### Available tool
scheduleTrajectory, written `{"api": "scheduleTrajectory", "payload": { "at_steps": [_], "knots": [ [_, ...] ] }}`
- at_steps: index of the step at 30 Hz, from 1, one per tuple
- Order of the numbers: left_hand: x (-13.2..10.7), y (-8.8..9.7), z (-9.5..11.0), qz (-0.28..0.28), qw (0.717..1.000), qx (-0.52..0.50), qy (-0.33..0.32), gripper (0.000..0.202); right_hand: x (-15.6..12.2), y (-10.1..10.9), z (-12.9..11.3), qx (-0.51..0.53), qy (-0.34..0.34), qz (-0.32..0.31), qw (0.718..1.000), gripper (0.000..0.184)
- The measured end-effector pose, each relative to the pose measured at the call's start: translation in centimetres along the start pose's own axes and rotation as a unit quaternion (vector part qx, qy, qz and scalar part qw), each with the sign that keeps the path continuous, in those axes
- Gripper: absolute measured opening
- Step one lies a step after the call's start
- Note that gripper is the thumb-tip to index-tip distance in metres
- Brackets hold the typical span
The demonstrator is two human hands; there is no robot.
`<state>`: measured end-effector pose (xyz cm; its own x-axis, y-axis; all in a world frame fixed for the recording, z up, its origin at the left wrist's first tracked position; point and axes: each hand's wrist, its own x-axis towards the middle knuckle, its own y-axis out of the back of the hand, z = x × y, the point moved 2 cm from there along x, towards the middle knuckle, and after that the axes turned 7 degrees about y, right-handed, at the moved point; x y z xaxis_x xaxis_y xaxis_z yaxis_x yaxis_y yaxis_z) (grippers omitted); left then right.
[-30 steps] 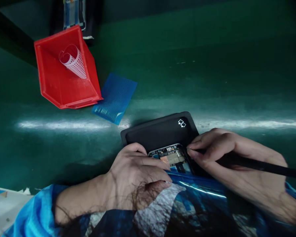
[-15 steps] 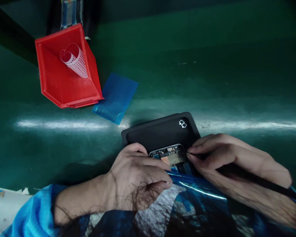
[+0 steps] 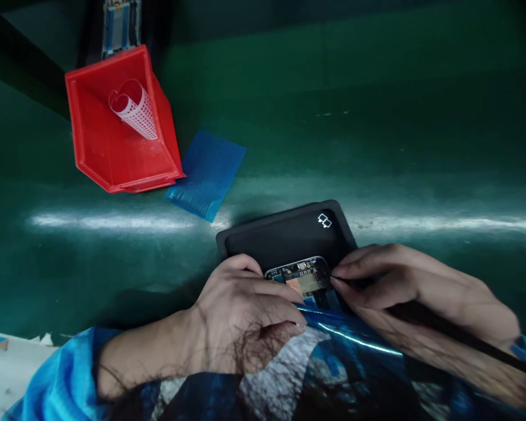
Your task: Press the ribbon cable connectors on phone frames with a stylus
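Observation:
An opened phone (image 3: 304, 279) with its circuit board showing lies on a black tray (image 3: 284, 234) near the table's front. My left hand (image 3: 241, 310) rests on the phone's left side, fingers laid across it and holding it down. My right hand (image 3: 403, 286) pinches a thin black tool (image 3: 456, 333) like a pen, its tip at the phone's right edge. The lower part of the phone is hidden behind my blue clothing.
A red plastic bin (image 3: 114, 152) with a curled dotted sheet (image 3: 134, 108) stands at the back left. A blue dotted film (image 3: 206, 172) lies beside it on the green table (image 3: 377, 134). Another device (image 3: 120, 23) sits behind the bin. A white surface (image 3: 9, 368) is at the lower left.
My right hand and the tool have shifted slightly down and left at the phone's edge. My left hand has stayed put.

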<state>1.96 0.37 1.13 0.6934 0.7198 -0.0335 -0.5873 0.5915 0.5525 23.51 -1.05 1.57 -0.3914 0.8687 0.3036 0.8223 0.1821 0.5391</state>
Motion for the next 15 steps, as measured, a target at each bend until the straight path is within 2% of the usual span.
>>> {"api": "scheduleTrajectory", "payload": {
  "at_steps": [3,9,12,15],
  "knots": [
    [-0.10,-0.04,0.01,-0.003,1.000,0.006,0.003,0.004,-0.01,-0.11,0.24,0.033,-0.025,-0.019,0.999,0.019],
    [-0.26,-0.07,-0.15,-0.011,1.000,-0.002,0.007,0.005,0.68,-0.73,0.70,0.060,-0.057,0.030,0.996,0.022],
    [-0.35,-0.20,-0.19,-0.028,0.999,-0.012,0.022,0.006,0.85,-0.77,0.94,0.071,-0.078,0.075,0.992,0.025],
    [-0.28,-0.01,-0.17,-0.039,0.997,-0.049,0.044,0.007,0.22,0.08,0.66,0.077,-0.093,0.156,0.980,0.017]
  ]
}}
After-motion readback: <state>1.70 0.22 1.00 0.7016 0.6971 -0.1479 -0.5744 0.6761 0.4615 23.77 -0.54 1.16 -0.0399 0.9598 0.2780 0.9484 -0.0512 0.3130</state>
